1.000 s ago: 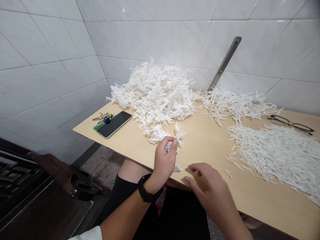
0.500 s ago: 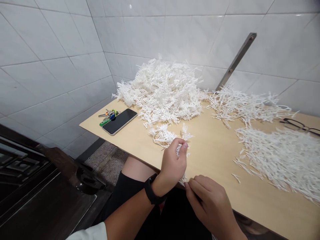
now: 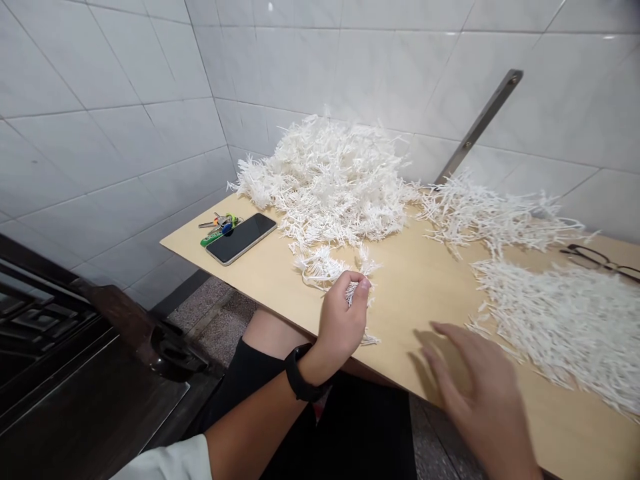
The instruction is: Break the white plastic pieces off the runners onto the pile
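Note:
My left hand (image 3: 345, 313), with a black band on its wrist, is closed around a bunch of thin white strands (image 3: 351, 293) near the table's front edge. Just beyond it lies a small clump of white strands (image 3: 323, 265). A few loose white pieces (image 3: 370, 339) rest on the table beside the hand. My right hand (image 3: 480, 387) is over the table's front edge, fingers apart and slightly blurred, with nothing visible in it. To its right spreads a flat heap of short white pieces (image 3: 565, 327).
A big tangled white pile (image 3: 340, 180) stands against the tiled wall, with a looser pile (image 3: 500, 213) to its right. A phone (image 3: 241, 239) and keys (image 3: 220, 225) lie at the left. Glasses (image 3: 600, 259) are at the far right. A metal bar (image 3: 480, 127) leans up the wall.
My right hand has moved right, away from my left hand, and its fingers have opened. Loose white pieces now show on the table. My left hand keeps its grip.

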A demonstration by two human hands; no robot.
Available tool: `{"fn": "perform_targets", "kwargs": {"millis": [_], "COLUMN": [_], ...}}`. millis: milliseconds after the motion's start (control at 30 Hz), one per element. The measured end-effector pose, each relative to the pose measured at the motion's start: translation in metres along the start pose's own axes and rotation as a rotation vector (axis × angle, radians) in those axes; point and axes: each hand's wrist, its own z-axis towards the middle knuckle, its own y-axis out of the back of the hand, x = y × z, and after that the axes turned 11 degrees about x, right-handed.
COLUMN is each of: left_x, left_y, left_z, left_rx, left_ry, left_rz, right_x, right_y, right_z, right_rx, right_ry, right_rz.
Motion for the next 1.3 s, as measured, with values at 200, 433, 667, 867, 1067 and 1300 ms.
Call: {"fn": "perform_targets", "kwargs": {"millis": [200,433,667,867,1067,1300], "left_x": [0.003,0.003,0.006,0.005,0.001,0.0], "left_y": [0.0,-0.003,-0.002,-0.002,-0.003,-0.001], "left_z": [0.002,-0.002,0.003,0.007,0.003,0.004], "left_rx": [-0.007,-0.023,-0.067,-0.069,-0.009,0.015], "left_ry": [0.0,-0.028,-0.035,0.02,0.01,-0.047], "left_rz": [-0.042,-0.01,0.025,-0.105,-0.31,-0.399], "right_x": [0.049,0.055,0.065,0.002,-0.018,0.05], "right_y": [-0.02,-0.015,0.001,0.014,0.012,-0.016], "right_z": [0.02,0.016,-0.007,-0.022,-0.012,0.01], "right_rx": [0.245,0.28,0.149,0.125,-0.142,0.04], "right_ry": [0.096,0.275,0.361,-0.002,-0.269,-0.069], "right_rz": [0.159,0.273,0.372,0.184,-0.103,0.322]}}
